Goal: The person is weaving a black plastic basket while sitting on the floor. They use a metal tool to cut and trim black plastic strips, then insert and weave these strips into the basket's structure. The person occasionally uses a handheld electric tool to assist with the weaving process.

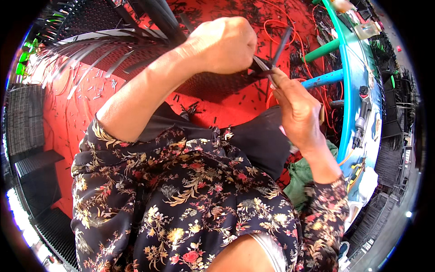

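Note:
A dark woven piece [204, 86], like wicker furniture, lies across in front of my lap. Long loose black strips [86, 51] fan out from its left end. Above its right part my left hand [226, 45] is closed in a fist, back of the hand up; what it grips is hidden. My right hand [299, 106], lower and to the right, pinches a flat black strip [282, 47] at the woven piece's right end. Between the two hands runs a thin, shiny, greyish length [262, 65]; whether it is a strip or a tool I cannot tell.
Short black offcuts litter the red floor [63, 109]. To the right stands a round-edged blue and green table frame [345, 81] bearing a power tool [361, 115] and a jar [368, 30]. Orange-red hose [301, 45] loops beside it. Stacked dark woven pieces [26, 118] stand at left.

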### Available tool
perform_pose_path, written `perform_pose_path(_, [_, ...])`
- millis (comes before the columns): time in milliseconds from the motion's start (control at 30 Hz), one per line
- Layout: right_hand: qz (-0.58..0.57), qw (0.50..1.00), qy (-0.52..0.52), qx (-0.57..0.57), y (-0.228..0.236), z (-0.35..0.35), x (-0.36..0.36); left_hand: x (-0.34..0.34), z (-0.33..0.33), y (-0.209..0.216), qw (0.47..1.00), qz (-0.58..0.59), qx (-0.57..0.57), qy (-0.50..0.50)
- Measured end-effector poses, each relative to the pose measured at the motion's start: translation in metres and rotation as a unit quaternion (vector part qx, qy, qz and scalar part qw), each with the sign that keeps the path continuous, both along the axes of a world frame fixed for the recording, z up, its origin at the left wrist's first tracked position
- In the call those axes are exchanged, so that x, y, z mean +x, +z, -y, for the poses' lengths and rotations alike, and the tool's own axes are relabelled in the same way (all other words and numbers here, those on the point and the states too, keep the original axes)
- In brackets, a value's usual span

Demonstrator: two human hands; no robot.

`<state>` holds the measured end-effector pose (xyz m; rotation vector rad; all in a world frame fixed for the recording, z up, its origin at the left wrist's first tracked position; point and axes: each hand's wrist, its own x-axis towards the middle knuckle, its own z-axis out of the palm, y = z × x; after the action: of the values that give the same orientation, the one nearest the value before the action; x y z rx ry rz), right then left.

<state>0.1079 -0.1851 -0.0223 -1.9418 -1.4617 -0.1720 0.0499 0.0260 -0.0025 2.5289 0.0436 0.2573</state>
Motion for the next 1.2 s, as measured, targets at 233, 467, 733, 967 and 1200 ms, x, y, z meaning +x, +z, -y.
perform_pose_path(233, [-0.081,0.995,-0.024,0.061,-0.008,0.019,0.004,0.000,-0.011,0.000,0.997,-0.010,-0.052,-0.055])
perform_pose_path(467, [-0.007,0.996,-0.001,-0.094,0.028,0.017,0.010,0.003,-0.011,0.001,0.997,-0.020,-0.056,-0.048])
perform_pose_path(733, [-0.009,0.989,0.010,-0.148,0.052,0.015,0.012,0.000,-0.006,0.002,0.999,-0.011,-0.039,-0.031])
perform_pose_path(967, [-0.016,0.979,0.011,-0.201,0.066,0.007,0.012,-0.004,-0.004,0.006,0.999,-0.018,-0.039,-0.012])
perform_pose_path(1200, [0.002,0.967,0.038,-0.251,0.082,0.003,0.014,-0.010,0.001,0.005,0.999,-0.015,-0.034,-0.013])
